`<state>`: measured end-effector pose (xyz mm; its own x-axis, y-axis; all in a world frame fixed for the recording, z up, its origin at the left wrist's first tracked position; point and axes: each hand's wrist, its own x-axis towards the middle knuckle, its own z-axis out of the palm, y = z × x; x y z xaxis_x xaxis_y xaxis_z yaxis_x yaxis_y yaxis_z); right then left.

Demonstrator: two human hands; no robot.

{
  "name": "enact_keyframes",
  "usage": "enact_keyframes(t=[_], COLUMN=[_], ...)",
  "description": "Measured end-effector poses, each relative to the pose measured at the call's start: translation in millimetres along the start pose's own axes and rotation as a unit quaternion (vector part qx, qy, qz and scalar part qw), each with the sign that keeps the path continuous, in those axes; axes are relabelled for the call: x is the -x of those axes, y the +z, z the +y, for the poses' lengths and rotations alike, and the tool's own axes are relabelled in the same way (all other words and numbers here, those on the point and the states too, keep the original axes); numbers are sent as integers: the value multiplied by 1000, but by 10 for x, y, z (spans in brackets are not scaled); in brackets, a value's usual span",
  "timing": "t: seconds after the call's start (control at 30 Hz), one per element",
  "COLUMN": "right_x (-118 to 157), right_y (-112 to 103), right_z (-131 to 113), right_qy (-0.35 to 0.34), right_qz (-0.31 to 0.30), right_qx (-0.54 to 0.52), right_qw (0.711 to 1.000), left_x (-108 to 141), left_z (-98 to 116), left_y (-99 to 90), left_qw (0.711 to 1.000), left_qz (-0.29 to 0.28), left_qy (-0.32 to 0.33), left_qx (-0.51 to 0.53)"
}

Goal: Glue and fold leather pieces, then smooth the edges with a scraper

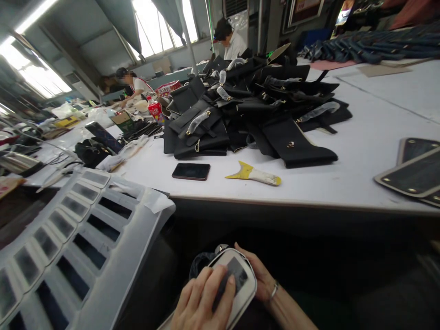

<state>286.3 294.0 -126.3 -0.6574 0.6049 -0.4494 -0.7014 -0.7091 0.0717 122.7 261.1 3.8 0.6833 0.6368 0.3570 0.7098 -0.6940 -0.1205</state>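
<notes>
Low in front of me, below the table edge, is a pale round-cornered panel with a dark grey rectangular patch. My left hand lies across its face, fingers extended and slightly bent, fingertips on the patch; its thumb is hidden. My right hand, with a bracelet at the wrist, is closed round the panel's far right edge, most of its fingers hidden behind it. Bluish, denim-like material bunches behind the panel, with a small shiny metal part beside it.
On the white table lie a phone, a yellow-and-white flat piece and a heap of black bag parts. Dark panels lie right. A grey slotted rack with similar pale panels stands left. Two people work beyond.
</notes>
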Motion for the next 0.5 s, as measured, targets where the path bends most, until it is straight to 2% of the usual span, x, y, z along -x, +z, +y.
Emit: enact_keyframes(t=[0.1, 0.17, 0.3, 0.5], right_x=[-7, -10, 7, 45], right_y=[13, 19, 3, -8], right_z=[1, 7, 35, 65], right_qy=[3, -4, -26, -24], right_qz=[-9, -13, -23, -29], right_qx=[-20, -31, -47, -40], right_qw=[1000, 999, 998, 998], left_x=[-16, -10, -49, -195], left_z=[-52, -62, -20, 42], left_y=[47, 85, 106, 34], left_qw=[998, 997, 998, 997], left_qz=[0, -4, -23, -58], left_qy=[69, 81, 47, 1], left_qx=[8, 2, 16, 55])
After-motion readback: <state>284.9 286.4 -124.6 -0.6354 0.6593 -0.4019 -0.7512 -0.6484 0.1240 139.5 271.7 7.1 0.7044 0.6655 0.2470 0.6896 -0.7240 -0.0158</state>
